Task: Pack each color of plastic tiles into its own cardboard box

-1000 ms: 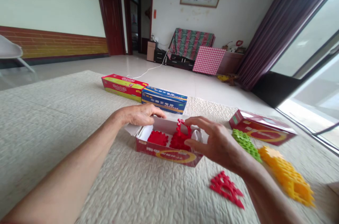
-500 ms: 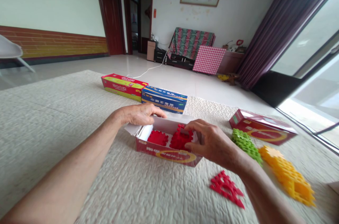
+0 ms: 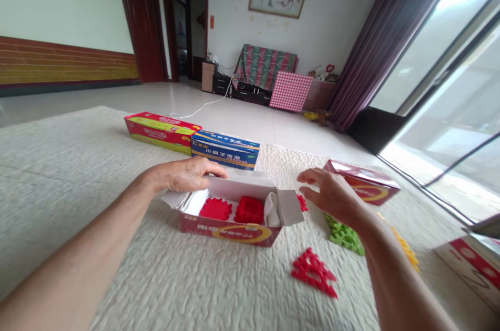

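Observation:
In front of me an open maroon cardboard box sits on the mat. Two stacks of red interlocking plastic pieces lie inside, a flat one on the left and one with a raised square frame on the right. White wadding fills the box's ends. My left hand grips the box's back left edge at the lid. To the right of the box, my right hand is empty, with fingers apart, just above a red piece partly hidden by the side flap.
A red triangular piece lies on the mat. Green and yellow pieces are partly behind my right arm. A red-and-yellow box, a blue box, another maroon box and a white-red box stand around.
My right hand has let go of a red piece in the box and moved out to the right. My left hand stays at the box's back edge. The view has turned right.

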A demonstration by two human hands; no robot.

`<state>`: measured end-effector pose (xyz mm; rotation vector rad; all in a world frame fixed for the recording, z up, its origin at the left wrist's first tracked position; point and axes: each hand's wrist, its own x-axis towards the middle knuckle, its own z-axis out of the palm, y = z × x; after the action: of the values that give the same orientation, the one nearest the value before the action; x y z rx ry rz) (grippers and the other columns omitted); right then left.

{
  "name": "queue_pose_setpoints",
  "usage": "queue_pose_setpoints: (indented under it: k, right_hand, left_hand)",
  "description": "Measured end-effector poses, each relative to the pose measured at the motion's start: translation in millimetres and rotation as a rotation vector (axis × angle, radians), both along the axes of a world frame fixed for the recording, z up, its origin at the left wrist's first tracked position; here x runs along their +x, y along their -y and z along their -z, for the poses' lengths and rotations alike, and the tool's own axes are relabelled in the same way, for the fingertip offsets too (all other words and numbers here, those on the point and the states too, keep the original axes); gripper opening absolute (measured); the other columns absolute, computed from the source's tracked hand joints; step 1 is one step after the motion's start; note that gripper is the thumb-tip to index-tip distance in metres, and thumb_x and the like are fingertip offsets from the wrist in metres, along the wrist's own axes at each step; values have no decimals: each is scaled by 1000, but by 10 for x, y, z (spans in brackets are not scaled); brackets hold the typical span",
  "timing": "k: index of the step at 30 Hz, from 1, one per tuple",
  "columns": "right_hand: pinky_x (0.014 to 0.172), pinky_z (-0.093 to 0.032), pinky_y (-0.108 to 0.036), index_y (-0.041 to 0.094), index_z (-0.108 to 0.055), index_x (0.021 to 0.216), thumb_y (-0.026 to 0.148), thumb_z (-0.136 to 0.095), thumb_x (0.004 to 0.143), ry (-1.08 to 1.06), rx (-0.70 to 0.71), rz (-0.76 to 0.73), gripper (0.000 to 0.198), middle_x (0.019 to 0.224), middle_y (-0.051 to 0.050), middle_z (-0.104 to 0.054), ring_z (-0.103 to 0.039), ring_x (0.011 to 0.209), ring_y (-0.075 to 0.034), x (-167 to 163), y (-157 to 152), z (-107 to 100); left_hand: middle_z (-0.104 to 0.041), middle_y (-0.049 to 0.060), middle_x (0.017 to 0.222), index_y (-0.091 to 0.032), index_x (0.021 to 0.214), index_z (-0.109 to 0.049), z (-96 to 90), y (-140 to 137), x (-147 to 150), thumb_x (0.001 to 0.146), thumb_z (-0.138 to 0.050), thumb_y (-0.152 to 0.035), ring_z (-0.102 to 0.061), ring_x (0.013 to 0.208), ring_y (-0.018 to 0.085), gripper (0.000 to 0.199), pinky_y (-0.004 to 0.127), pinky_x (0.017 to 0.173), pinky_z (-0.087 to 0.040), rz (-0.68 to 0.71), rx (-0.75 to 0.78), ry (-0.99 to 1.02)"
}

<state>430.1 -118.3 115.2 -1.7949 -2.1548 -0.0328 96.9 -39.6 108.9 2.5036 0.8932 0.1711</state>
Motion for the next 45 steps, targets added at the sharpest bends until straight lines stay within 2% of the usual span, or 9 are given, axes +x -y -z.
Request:
queue_pose_setpoints:
  k: [5, 8, 12, 20, 24, 30, 36, 40, 45]
  right_hand:
    - [87, -45, -34, 16, -62, 109, 8, -55, 71, 122, -227, 24, 39, 113, -12, -66, -61, 102, -24, 203, -108, 326]
    - [82, -45, -30, 18, -61, 103, 11, -59, 70, 150, -284, -9, 34, 109, -12, -66, -62, 97, -22, 212, -156, 491]
    - [75, -45, -28, 18, -60, 93, 14, -60, 71, 161, -286, -34, 22, 97, -9, -67, -62, 86, -19, 203, -180, 567]
    - [68, -45, -27, 19, -63, 82, 14, -54, 74, 187, -220, -79, 13, 85, -6, -66, -62, 75, -16, 198, -167, 553]
    - [69, -45, -29, 16, -66, 90, 19, -55, 74, 204, -191, -55, 20, 88, -9, -67, -63, 77, -19, 265, -200, 532]
    - [72, -48, -38, 17, -64, 110, 29, -59, 73, 152, 90, 58, 39, 99, -12, -68, -65, 84, -26, 245, -167, 268]
    - [76, -51, -38, 20, -64, 109, 32, -60, 77, -49, 299, -116, 35, 104, -10, -67, -65, 87, -24, -269, 71, -26]
    - [83, -51, -36, 21, -62, 110, 27, -63, 77, -144, 258, -271, 34, 111, -8, -65, -64, 96, -22, -670, 203, -35]
    - [77, -52, -32, 22, -64, 105, 21, -64, 75, -169, 40, -362, 30, 104, -6, -67, -64, 87, -18, -855, 238, 47]
  left_hand:
    - [-63, -1, 124, -24, 121, -61, -13, 6, 8, 69, -42, -5, -57, 111, 18, 58, 28, 97, -42, 20, -10, -9]
    - [-63, -1, 125, -22, 122, -60, -13, 4, 8, 69, -42, -5, -57, 111, 19, 59, 28, 97, -42, 22, -2, -13]
    - [-62, -1, 126, -22, 122, -60, 0, -2, 0, 68, -41, -5, -57, 112, 18, 59, 27, 97, -42, 14, 1, -8]
    - [-64, 1, 124, -22, 121, -61, 8, -6, -13, 69, -43, -5, -58, 109, 18, 58, 27, 95, -42, -8, -14, -1]
    - [-63, 1, 124, -21, 120, -61, -10, 12, -1, 67, -42, -3, -57, 110, 17, 59, 27, 95, -41, 3, -28, 21]
    - [-65, 1, 121, -20, 119, -62, -19, 24, 11, 65, -41, 0, -58, 109, 17, 60, 26, 95, -41, 13, -28, 24]
    - [-64, 1, 122, -20, 121, -60, 26, -9, -11, 66, -42, -1, -58, 110, 16, 62, 25, 95, -41, 7, -3, 21]
    - [-65, 0, 122, -21, 122, -60, 32, -26, -17, 66, -42, -1, -58, 109, 16, 62, 24, 94, -41, 24, 4, 22]
    - [-66, 0, 117, -21, 118, -62, 11, -4, -6, 66, -42, -2, -60, 105, 16, 60, 23, 91, -42, 30, 4, 19]
